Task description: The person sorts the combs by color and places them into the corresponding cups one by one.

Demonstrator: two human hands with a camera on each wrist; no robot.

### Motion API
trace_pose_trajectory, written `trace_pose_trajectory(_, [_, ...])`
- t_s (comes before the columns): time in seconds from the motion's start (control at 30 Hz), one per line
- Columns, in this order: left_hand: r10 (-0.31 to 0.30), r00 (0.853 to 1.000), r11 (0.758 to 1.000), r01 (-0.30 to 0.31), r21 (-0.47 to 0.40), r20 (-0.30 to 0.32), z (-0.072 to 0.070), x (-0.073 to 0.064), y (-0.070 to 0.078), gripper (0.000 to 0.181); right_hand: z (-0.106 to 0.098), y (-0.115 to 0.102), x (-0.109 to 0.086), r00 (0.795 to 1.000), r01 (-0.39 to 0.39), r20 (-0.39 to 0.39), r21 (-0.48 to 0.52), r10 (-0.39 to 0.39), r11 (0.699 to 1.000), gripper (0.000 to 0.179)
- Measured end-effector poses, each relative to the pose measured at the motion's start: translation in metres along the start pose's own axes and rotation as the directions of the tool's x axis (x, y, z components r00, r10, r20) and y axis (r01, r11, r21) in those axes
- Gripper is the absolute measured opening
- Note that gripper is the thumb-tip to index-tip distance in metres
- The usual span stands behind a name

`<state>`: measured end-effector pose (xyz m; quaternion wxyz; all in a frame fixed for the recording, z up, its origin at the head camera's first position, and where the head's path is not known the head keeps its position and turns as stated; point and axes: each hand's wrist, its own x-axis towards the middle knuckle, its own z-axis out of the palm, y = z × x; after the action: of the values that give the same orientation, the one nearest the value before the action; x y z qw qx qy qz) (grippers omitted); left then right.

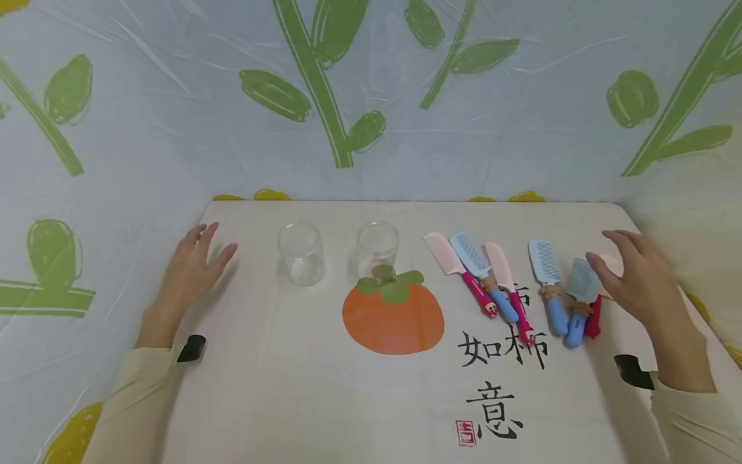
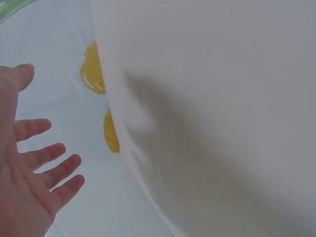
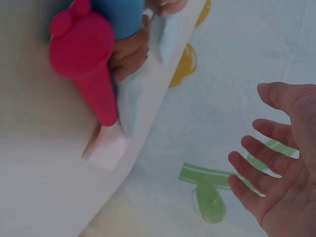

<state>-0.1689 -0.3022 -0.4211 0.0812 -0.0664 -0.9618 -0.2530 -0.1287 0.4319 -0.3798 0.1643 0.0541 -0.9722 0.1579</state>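
Note:
My left hand (image 1: 190, 270) hovers over the table's left edge with fingers spread, holding nothing. On the right, my right hand (image 1: 648, 280) hangs above the far end of a row of combs, fingers apart and no object in them. Nearest to it lie a blue comb (image 1: 581, 296) and a pink comb with a red handle (image 1: 592, 319), the latter partly hidden by the hand. Another blue comb (image 1: 547, 283) lies just left of these. Further left, a blue comb (image 1: 478, 264) rests between a pink comb (image 1: 455, 261) and a second pink comb (image 1: 507, 277).
Two clear glass cups stand near the back: a left cup (image 1: 303, 254) and a right cup (image 1: 378, 248). The pale tabletop (image 1: 278, 386) bears a printed orange persimmon (image 1: 394, 319) and black characters. A leaf-patterned sheet (image 1: 203, 96) rises behind and beside the table.

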Motion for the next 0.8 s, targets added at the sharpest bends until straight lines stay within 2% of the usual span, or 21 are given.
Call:
trace_pose_trajectory(0.3, [0.032,0.993,0.984,-0.052,-0.171,-0.117,0.009,0.007,0.029,0.054,-0.002,-0.028,0.006,0.999,-0.032,0.005,0.047,0.032,0.998,0.049])
trace_pose_trajectory(0.53, [0.039,0.985,0.959,-0.084,-0.269,-0.171,0.016,0.009,0.041,0.045,0.0,-0.047,0.013,1.0,-0.009,0.004,0.035,0.009,0.999,0.048])
trace_pose_trajectory(0.67, [0.049,0.982,0.939,-0.108,-0.326,-0.184,0.019,0.012,0.049,0.043,0.001,-0.057,0.015,0.999,0.028,-0.028,0.043,-0.027,0.999,0.047])
trace_pose_trajectory(0.8, [0.034,0.983,0.918,-0.101,-0.384,-0.178,0.022,0.014,0.059,0.043,0.003,-0.066,0.018,0.997,0.06,-0.042,0.061,-0.058,0.996,0.044])
